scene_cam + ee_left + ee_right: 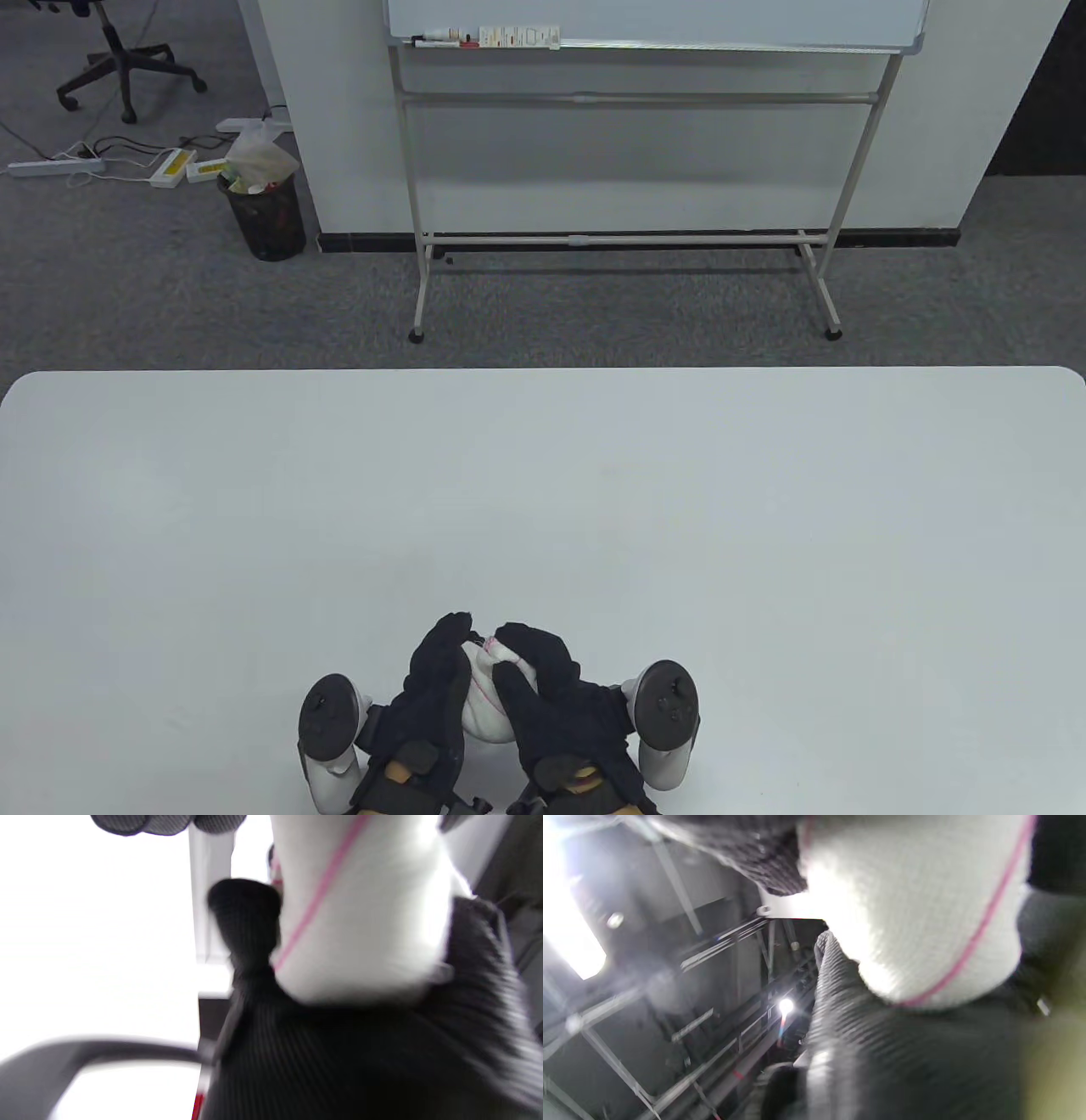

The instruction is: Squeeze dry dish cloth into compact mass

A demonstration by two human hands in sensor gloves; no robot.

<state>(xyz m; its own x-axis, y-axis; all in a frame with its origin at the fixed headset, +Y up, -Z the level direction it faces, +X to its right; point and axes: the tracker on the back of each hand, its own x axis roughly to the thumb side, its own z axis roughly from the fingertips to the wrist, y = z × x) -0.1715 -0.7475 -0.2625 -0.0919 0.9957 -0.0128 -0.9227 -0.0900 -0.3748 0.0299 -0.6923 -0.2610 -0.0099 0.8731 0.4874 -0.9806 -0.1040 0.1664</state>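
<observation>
Both black-gloved hands, left hand (433,679) and right hand (551,688), clasped a bunched white dish cloth with pink stitching (485,696) between them. Squeezing looked under way; next, likely firmer inward pressure.

Grey carpet (170,280), whiteboard stand (628,170).

Even light above, glare and blur at the wrists

Table view is sharp and evenly lit; left wrist view blows out white at left and smears; right wrist view is dim, with flaring lamps at left.
</observation>
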